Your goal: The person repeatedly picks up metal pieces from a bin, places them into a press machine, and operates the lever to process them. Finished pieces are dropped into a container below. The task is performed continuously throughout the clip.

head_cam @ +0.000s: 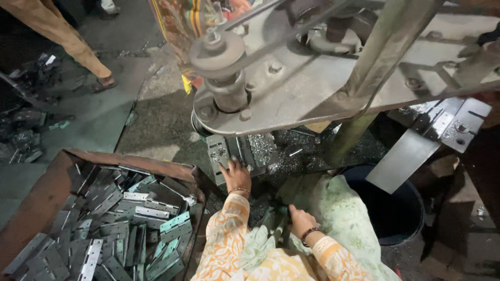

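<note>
Closest to me are my own patterned sleeves and the pale cloth (338,218) across my lap, where my right hand (301,218) sits curled shut around a small stack of metal hinges (278,225) held on edge. My left hand (235,175) is stretched forward, fingers spread and flat, fingertips touching the hinge plate (217,156) lying on the press bed (260,148); it grips nothing. That plate lies just ahead of the left fingers, its long axis running away from me under the press head (229,88), so the left hand is far nearer it, while the box of hinges (130,224) stays off to my left.
</note>
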